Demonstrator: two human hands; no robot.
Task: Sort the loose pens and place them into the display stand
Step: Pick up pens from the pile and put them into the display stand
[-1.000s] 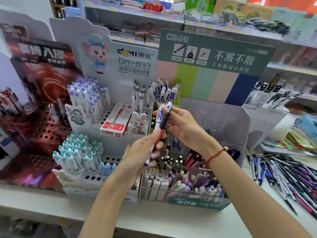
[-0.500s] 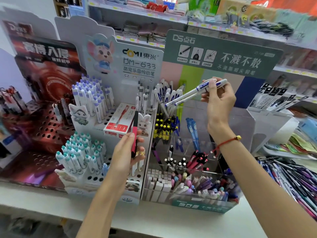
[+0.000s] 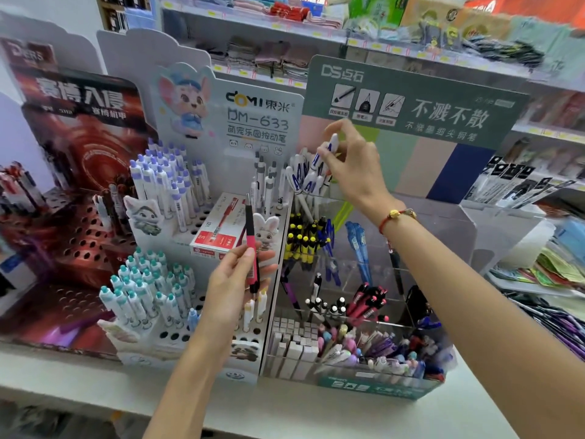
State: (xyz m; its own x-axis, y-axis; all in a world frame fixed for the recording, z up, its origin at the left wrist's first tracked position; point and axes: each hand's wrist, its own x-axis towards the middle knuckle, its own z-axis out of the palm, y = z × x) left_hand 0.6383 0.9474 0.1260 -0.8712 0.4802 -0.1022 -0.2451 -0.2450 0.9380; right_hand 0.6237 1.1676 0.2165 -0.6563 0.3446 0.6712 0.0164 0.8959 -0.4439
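A shop counter [image 3: 316,416] carries crowded pen stands below stocked shelves. The right hand [image 3: 351,160] pinches a white-and-blue pen [image 3: 329,147] over the clear display stand [image 3: 427,248]; the left hand [image 3: 237,280] grips a pink pen [image 3: 251,245] upright.

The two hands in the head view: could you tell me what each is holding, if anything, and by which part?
The left hand holds a pink-and-black pen upright by its lower barrel. The right hand pinches a white-and-blue pen near its top end.
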